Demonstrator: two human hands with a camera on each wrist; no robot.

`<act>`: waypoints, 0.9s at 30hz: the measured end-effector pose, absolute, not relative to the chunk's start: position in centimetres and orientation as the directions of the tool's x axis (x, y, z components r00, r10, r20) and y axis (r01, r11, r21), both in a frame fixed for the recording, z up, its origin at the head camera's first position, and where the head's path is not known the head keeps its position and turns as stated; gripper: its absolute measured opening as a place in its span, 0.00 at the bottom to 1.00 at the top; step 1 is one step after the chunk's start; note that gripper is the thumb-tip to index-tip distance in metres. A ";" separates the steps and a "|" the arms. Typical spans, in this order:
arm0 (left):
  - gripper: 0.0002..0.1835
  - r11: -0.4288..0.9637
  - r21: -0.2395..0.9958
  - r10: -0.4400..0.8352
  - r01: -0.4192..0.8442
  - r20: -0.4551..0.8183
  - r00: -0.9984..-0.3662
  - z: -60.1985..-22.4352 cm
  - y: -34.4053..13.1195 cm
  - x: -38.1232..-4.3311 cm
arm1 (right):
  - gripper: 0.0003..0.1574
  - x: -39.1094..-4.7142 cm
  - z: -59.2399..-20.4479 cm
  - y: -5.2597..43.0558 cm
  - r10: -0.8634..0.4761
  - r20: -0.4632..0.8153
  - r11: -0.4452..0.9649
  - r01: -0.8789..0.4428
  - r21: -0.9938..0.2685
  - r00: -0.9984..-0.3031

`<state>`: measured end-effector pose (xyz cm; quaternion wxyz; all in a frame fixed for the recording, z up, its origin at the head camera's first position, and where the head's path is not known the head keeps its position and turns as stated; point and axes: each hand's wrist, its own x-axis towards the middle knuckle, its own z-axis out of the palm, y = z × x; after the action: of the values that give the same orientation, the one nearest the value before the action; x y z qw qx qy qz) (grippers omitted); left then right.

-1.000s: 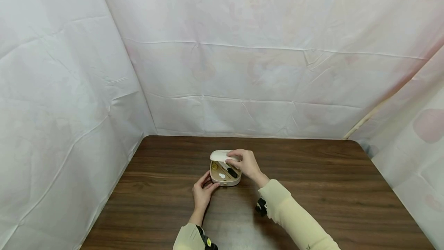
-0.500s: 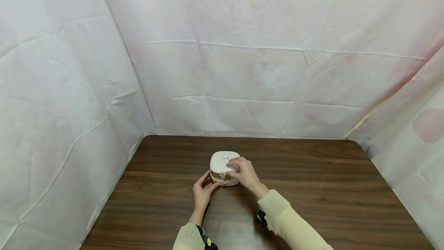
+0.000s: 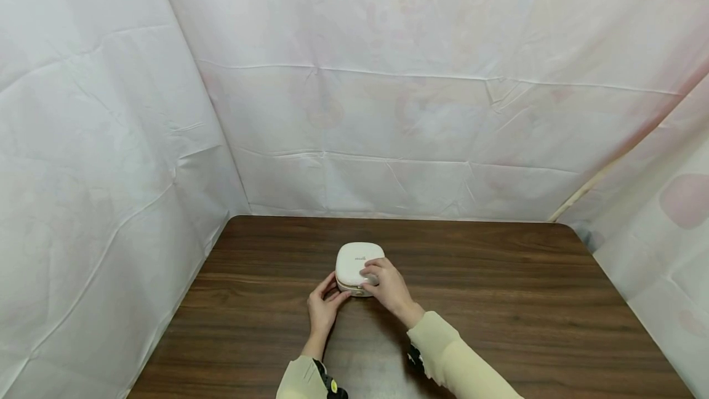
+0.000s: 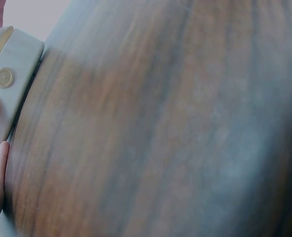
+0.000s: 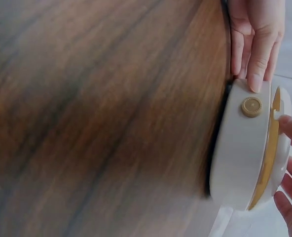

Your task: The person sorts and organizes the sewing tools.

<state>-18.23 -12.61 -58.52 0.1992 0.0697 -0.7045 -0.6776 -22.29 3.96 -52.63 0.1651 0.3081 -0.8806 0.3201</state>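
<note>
A small white case [image 5: 237,153] with rounded corners sits on the table, a round gold knob [image 5: 252,106] on its front. Its lid [image 3: 354,260] is nearly down, with a narrow slit along a gold rim [image 5: 264,170] in the right wrist view. My left hand [image 3: 322,310] grips the case's front left corner, thumb on the front and fingers at the side. At the lid's front right, my right hand [image 3: 390,288] pinches the edge, thumb by a small tab and fingertips on top. The case's contents are hidden.
Dark wood-grain table [image 3: 249,313] spreads around the case. Pale patterned cloth [image 3: 354,109] hangs behind the table's far edge and along both sides. A black wrist device [image 3: 332,386] shows at my left sleeve, another [image 3: 415,359] below the right one.
The lid has swung down from partly raised to nearly closed, covering the items inside. My right hand has moved down and toward me with it; the left hand has stayed put.
</note>
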 end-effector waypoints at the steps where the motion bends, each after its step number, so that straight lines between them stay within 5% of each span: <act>1: 0.29 0.073 0.982 -0.369 0.174 0.189 -0.910 -58.5 -12.6 -18.2 | 0.14 -22.2 -52.7 3.9 -0.436 0.488 0.609 -0.648 -0.458 -0.756; 27: 0.29 0.063 0.978 -0.355 0.200 0.209 -0.911 -58.8 -12.6 -18.3 | 0.14 -21.8 -53.4 3.8 -0.407 0.564 0.593 -0.677 -0.436 -0.719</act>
<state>-18.31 -12.59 -58.76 0.2034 0.0553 -0.7000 -0.6824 -21.76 3.84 -53.42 0.2074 0.3125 -0.8679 0.3257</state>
